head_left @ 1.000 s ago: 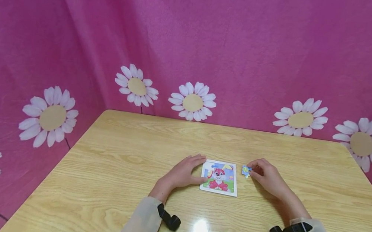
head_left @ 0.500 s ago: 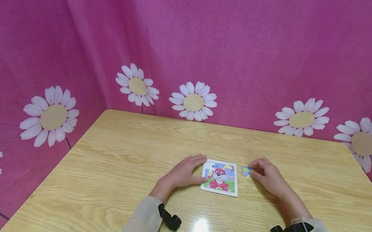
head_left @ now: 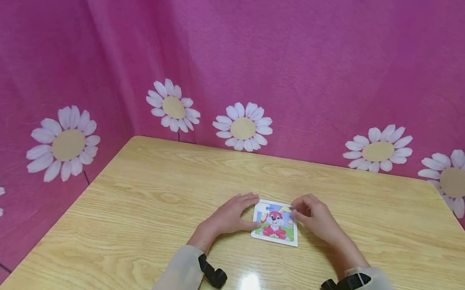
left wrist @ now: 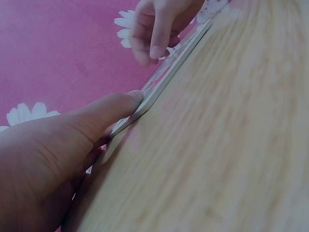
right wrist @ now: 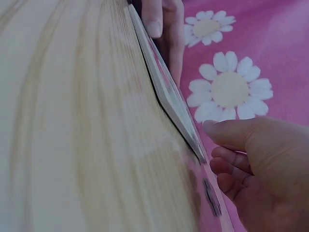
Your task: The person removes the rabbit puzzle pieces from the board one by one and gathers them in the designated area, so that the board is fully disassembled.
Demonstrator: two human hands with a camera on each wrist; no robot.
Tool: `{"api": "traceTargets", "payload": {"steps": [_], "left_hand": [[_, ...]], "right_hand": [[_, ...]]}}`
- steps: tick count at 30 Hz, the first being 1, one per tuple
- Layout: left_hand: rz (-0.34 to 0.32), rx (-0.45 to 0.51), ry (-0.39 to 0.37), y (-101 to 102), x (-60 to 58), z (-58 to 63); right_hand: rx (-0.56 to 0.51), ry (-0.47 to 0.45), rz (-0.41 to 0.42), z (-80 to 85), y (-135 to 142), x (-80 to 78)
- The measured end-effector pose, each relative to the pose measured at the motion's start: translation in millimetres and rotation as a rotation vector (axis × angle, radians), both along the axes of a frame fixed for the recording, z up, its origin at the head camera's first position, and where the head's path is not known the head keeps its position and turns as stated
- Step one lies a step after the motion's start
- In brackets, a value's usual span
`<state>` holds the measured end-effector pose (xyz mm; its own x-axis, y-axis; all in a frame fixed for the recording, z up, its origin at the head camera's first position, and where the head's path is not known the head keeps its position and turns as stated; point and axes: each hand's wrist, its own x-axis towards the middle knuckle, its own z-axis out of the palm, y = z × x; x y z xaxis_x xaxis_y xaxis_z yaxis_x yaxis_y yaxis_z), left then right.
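Observation:
A square jigsaw puzzle (head_left: 273, 230) with a red and white cartoon animal and a white frame lies on the table. My left hand (head_left: 227, 215) holds its left side, thumb on the near left part of the picture and fingertips at the far left corner. My right hand (head_left: 318, 218) is at the far right corner, thumb and index finger near each other over the edge. In the right wrist view a small flat dark-edged puzzle piece (right wrist: 211, 197) lies on the table just past the board, below my curled fingers. I cannot tell whether a piece is between my right fingertips.
The light wooden table (head_left: 187, 182) has a glossy surface with a bright reflection near the front. Behind and to the left hangs a magenta cloth (head_left: 307, 68) with large white daisies. Black camera mounts (head_left: 215, 278) sit on both wrists.
My right hand has moved left from the loose blue and yellow puzzle piece to the board's far right corner. That piece's former spot is now covered by the hand. The left hand stays put.

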<state>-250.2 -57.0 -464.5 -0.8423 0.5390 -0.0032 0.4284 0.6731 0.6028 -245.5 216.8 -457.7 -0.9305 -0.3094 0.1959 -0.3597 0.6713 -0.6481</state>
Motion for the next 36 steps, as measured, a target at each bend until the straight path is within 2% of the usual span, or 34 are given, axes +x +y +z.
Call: {"api": "traceTargets", "payload": {"steps": [12,26,36], "left_hand": [[0.013,-0.025,-0.007,1.5,-1.0,-0.1],[0.022,-0.028,-0.025,2.1,0.5,1.2],[0.015,-0.025,-0.004,1.7,-0.4,1.3]], "right_hand": [[0.024,-0.024,0.076,-0.1,-25.6,-6.0],[0.066,-0.116,0.114,6.2,-29.6,-11.3],[0.066,-0.118,0.165,7.7,-30.5,-13.1]]}}
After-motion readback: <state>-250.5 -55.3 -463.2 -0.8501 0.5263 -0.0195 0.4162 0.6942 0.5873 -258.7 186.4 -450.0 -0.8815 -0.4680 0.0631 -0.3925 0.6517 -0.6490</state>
